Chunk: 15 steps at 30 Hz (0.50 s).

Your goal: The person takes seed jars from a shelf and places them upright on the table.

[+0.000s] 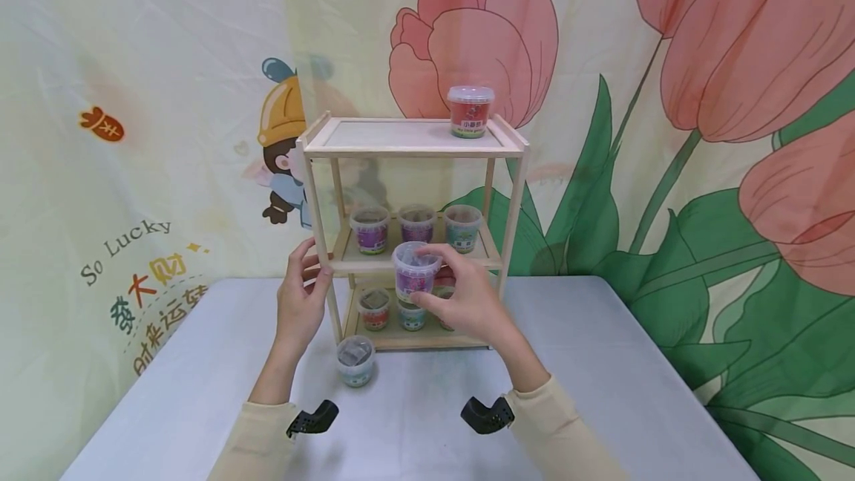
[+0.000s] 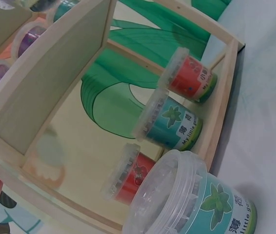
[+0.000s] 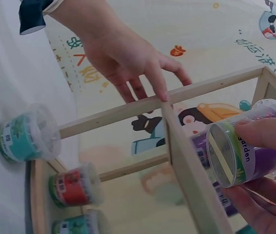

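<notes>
My right hand (image 1: 464, 295) pinches a clear-lidded plastic cup with a purple label (image 1: 414, 273), thumb below and fingers at the lid, in front of the middle tier. In the right wrist view that purple cup (image 3: 245, 146) is tilted, its clear bottom showing. My left hand (image 1: 303, 295) holds the left front post of a small three-tier wooden shelf (image 1: 414, 153), level with the middle tier. Three similar cups line that tier, one of them teal (image 1: 463, 228). On the bottom tier stand a red cup (image 2: 189, 78), a teal cup (image 2: 172, 122) and another red cup (image 2: 133, 175).
A red-labelled cup (image 1: 470, 111) stands at the right end of the top tier. Another teal cup (image 1: 355, 361) is on the white-covered table (image 1: 427, 421), just before the shelf's left front foot. Behind hangs a printed cloth (image 1: 588, 58) with tulips.
</notes>
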Each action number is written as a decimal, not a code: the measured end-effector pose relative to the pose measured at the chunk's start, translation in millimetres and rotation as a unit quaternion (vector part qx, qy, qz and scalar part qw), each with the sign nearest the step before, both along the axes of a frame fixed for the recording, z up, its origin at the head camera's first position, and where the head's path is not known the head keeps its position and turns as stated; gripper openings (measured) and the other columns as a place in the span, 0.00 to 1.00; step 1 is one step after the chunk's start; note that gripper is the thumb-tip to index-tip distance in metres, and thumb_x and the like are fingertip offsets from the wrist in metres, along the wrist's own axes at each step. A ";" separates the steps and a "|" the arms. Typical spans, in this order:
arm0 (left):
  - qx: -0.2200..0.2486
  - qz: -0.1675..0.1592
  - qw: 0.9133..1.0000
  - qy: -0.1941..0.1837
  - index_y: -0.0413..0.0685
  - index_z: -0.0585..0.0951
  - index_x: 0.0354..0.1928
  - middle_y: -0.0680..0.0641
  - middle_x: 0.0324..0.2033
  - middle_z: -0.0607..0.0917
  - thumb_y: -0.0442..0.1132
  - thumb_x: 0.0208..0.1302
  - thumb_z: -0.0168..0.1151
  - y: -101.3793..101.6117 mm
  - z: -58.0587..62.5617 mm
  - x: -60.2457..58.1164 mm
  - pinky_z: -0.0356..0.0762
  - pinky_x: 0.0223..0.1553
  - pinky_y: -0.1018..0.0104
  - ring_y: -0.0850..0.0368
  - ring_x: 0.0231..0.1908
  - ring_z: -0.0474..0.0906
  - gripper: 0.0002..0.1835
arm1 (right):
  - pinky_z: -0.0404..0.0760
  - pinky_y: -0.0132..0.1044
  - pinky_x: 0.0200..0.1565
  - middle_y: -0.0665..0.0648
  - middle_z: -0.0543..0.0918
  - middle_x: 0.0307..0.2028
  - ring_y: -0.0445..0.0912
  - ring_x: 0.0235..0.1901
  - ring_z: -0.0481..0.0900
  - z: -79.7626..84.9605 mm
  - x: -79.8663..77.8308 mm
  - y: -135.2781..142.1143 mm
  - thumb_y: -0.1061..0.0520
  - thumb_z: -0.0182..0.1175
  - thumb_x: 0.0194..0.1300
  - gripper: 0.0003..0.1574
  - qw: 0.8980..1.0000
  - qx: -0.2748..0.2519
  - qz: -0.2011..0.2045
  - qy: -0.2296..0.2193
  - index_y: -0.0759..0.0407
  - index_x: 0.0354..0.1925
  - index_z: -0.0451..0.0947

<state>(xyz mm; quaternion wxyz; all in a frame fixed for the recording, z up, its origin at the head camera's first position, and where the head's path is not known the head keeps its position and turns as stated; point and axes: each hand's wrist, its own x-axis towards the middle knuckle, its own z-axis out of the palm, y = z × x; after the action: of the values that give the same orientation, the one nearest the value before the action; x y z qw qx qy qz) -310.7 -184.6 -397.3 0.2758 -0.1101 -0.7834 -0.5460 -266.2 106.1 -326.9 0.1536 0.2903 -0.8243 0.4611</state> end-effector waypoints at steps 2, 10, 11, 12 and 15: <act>0.002 -0.001 1.000 -0.002 0.69 0.62 0.81 0.41 0.63 0.80 0.44 0.83 0.56 0.4 0.1 -0.4 0.72 0.52 0.80 0.46 0.59 0.79 0.30 | 0.88 0.40 0.51 0.57 0.84 0.57 0.47 0.46 0.87 -6.4 -0.1 -1.5 0.63 0.79 0.60 0.39 1.000 0.000 -0.003 0.004 0.52 0.67 0.76; 0.003 0.001 1.000 -0.008 0.71 0.62 0.81 0.41 0.63 0.80 0.44 0.83 0.56 0.7 -0.1 -0.4 0.72 0.53 0.79 0.47 0.60 0.78 0.31 | 0.87 0.37 0.51 0.55 0.83 0.60 0.45 0.49 0.87 -34.3 3.3 -8.3 0.64 0.79 0.60 0.39 1.000 0.004 -0.002 0.006 0.52 0.67 0.76; 0.002 0.002 1.000 -0.009 0.71 0.61 0.81 0.41 0.63 0.80 0.44 0.83 0.56 0.7 -0.1 -0.3 0.72 0.53 0.79 0.47 0.60 0.78 0.31 | 0.87 0.37 0.51 0.55 0.83 0.59 0.45 0.49 0.87 -38.3 3.4 -8.9 0.63 0.79 0.60 0.39 1.000 0.005 -0.004 0.004 0.52 0.67 0.77; 0.002 0.003 1.000 -0.009 0.71 0.61 0.81 0.41 0.63 0.80 0.44 0.83 0.56 0.8 -0.2 -0.2 0.72 0.53 0.79 0.47 0.60 0.78 0.31 | 0.87 0.36 0.51 0.55 0.83 0.59 0.46 0.49 0.88 -42.4 3.5 -9.6 0.64 0.79 0.60 0.39 1.000 0.003 -0.005 0.002 0.52 0.67 0.77; 0.001 0.004 1.000 -0.010 0.71 0.61 0.81 0.41 0.64 0.80 0.44 0.83 0.56 0.9 -0.3 -0.3 0.72 0.53 0.79 0.47 0.60 0.78 0.31 | 0.86 0.35 0.52 0.55 0.83 0.59 0.46 0.50 0.87 -54.7 4.0 -11.8 0.64 0.79 0.61 0.39 1.000 -0.002 -0.008 -0.009 0.52 0.67 0.77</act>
<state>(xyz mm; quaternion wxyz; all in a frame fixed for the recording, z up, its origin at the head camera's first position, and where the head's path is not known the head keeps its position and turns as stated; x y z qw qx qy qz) -310.9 -183.7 -397.6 0.2703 -0.1018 -0.7859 -0.5468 -262.2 94.3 -381.6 0.1502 0.2793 -0.8271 0.4641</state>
